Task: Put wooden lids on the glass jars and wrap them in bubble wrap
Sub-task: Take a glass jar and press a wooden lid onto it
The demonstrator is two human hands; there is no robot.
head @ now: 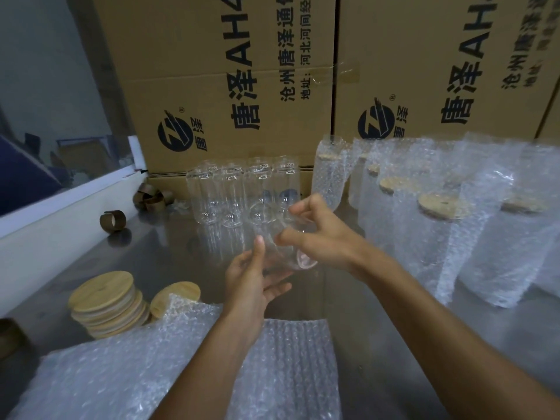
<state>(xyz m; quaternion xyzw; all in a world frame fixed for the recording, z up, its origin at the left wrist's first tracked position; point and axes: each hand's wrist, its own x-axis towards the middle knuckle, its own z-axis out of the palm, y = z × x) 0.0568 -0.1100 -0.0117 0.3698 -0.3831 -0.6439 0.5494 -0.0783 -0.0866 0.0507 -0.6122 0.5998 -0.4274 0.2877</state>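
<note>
A clear glass jar without a lid is held tilted above the steel table, between both hands. My right hand grips its upper part from the right, and my left hand supports it from below left with the thumb on the glass. Several bare glass jars stand in a group behind. A stack of round wooden lids lies at the left, with another lid beside it. Bubble wrap sheets lie in front of me. Several wrapped, lidded jars stand at the right.
Large printed cardboard boxes form a wall behind the table. Brown tape roll cores and more of them lie at the back left by a white window ledge. Another brown object sits at the left edge.
</note>
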